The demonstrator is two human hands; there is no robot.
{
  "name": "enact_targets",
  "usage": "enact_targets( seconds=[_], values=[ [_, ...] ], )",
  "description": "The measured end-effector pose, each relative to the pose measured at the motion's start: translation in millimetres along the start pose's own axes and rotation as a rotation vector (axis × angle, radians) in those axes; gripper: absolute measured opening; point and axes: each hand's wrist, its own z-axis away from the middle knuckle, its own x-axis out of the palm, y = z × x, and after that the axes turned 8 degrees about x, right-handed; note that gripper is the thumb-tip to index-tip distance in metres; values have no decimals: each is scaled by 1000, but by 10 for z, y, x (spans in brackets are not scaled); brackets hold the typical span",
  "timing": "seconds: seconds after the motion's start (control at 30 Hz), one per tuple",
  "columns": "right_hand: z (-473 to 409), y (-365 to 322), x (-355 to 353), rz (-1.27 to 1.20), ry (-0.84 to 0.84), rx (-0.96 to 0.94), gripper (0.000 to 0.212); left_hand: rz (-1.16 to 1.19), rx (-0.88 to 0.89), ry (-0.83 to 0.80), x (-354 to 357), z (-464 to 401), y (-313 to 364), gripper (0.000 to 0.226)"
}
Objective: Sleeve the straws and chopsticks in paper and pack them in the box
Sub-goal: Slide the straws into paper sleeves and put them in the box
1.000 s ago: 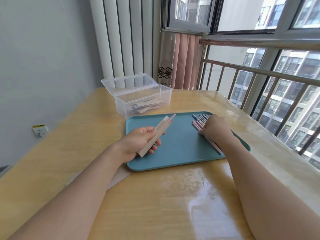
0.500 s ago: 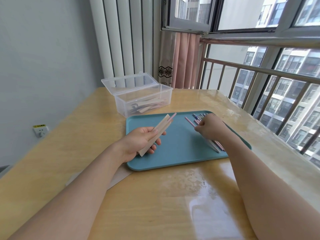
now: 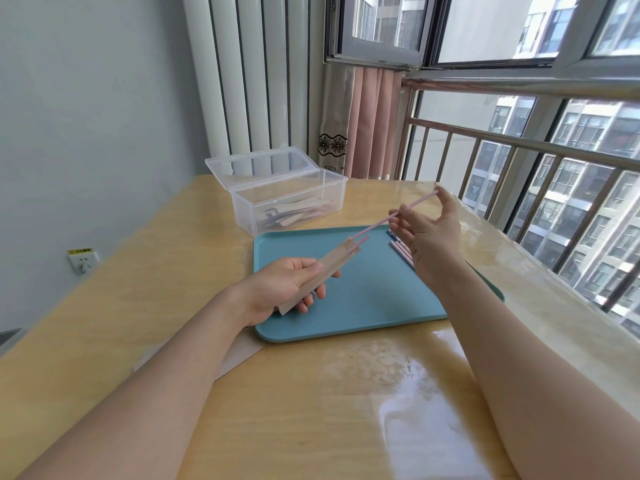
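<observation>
My left hand (image 3: pixel 284 285) grips a brown paper sleeve (image 3: pixel 322 271) over the teal tray (image 3: pixel 363 306); a short pink tip sticks out of its open end. My right hand (image 3: pixel 429 233) pinches a long pink chopstick (image 3: pixel 381 221) above the tray. Its lower tip sits in the sleeve's mouth, beside the other pink tip. More pink and blue sticks (image 3: pixel 400 249) lie on the tray behind my right hand, mostly hidden. The clear plastic box (image 3: pixel 291 199) stands open beyond the tray with several filled sleeves inside.
Flat paper sleeves (image 3: pixel 239 358) lie on the wooden table (image 3: pixel 311 410) under my left forearm. A window with metal railing runs along the right; a radiator and curtain stand behind the box. A wall socket (image 3: pixel 82 260) sits low on the left.
My right hand has lifted a pink stick off the pile on the tray and brought its tip to the mouth of the sleeve. My left hand has kept holding the sleeve.
</observation>
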Motion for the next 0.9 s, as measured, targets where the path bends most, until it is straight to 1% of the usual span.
enact_targets(
  seconds=[0.27, 0.33, 0.4, 0.5, 0.57, 0.7, 0.9],
  values=[
    [-10, 23, -24, 116, -10, -43, 70, -9, 7, -12, 0, 4, 9, 37],
    [-2, 25, -17, 120, -27, -34, 65, -1, 6, -15, -2, 5, 10, 37],
    [5, 46, 0, 146, -42, -13, 55, 7, 3, -13, -4, 6, 10, 37],
    [19, 120, 38, 281, -63, -10, 39, 32, -7, 3, -9, 8, 19, 37],
    [44, 176, 65, 389, -99, -32, 32, 59, -13, 18, -14, 6, 22, 37],
    [103, 235, 96, 582, -164, -73, 28, 98, -21, 48, -18, -4, 6, 37],
    [148, 281, 128, 717, -229, -116, 26, 127, -30, 75, -32, -26, -8, 37]
  ],
)
